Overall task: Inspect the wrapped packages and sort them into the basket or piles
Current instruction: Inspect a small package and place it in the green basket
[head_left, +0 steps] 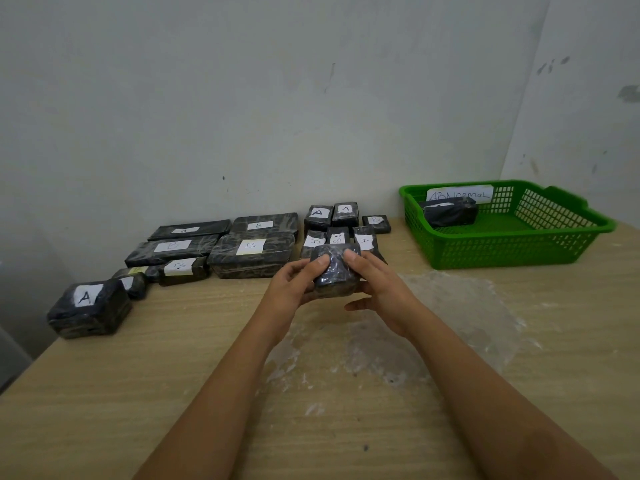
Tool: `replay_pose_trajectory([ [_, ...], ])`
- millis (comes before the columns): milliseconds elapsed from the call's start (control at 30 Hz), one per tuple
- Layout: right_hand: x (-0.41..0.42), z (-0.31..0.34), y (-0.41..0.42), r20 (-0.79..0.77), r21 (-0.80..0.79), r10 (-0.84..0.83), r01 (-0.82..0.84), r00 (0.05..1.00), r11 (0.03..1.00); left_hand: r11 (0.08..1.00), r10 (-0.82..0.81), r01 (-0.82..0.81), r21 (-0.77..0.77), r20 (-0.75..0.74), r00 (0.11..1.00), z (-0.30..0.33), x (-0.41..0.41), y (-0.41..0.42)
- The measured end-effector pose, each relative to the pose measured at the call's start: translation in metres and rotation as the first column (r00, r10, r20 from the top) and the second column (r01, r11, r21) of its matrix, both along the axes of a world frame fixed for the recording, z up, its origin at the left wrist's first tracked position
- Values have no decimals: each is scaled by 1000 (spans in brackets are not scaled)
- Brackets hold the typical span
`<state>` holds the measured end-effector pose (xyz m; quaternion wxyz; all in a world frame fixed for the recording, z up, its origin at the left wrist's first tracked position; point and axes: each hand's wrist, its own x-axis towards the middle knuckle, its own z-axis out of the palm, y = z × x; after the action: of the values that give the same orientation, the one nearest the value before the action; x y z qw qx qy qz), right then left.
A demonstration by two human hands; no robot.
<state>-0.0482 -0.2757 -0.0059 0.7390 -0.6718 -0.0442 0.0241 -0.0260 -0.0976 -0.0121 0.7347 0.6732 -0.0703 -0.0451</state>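
Hands, left and right, clamp fingers on a dark film-wrapped package (glossy, label unseen).

glossy film-wrapped package (crinkled), matt wood-grain table.

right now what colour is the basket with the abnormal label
Green, a bright green plastic mesh basket, seen clearly in the head view.

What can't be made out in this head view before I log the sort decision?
- Held package: no label shows on the face in view; the fingers of the left hand and right hand cover its sides.
- Package in the green basket: its label is cut off by the basket wall.
- Small packages behind the near A package: labels partly blocked by it.
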Motion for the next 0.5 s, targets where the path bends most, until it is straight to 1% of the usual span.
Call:
replay_pose_trajectory([
  [67, 1, 1, 0, -23, 2, -10, 10, 1000, 1000, 999, -37, 36, 20, 5, 999, 2, -1, -1],
  [167, 1, 0, 1, 2, -15, -40, 40, 999, 999, 997, -67, 66, 24, 8, 998, 3, -4, -2],
  [267, 2, -1, 3, 47, -42, -56, 58, 997, 997, 1000, -24, 24, -9, -2, 1000, 4, -4, -2],
  [367, 2, -2, 4, 52, -61, -51, 54, 997, 997, 999, 8, -8, -38, 3, 1000, 4, -4, -3],
  [500, 1, -3, 1, 55, -47, 8, -5, 998, 999, 998, -2, 2, -66, 11, 1000, 6, -6, 0],
])
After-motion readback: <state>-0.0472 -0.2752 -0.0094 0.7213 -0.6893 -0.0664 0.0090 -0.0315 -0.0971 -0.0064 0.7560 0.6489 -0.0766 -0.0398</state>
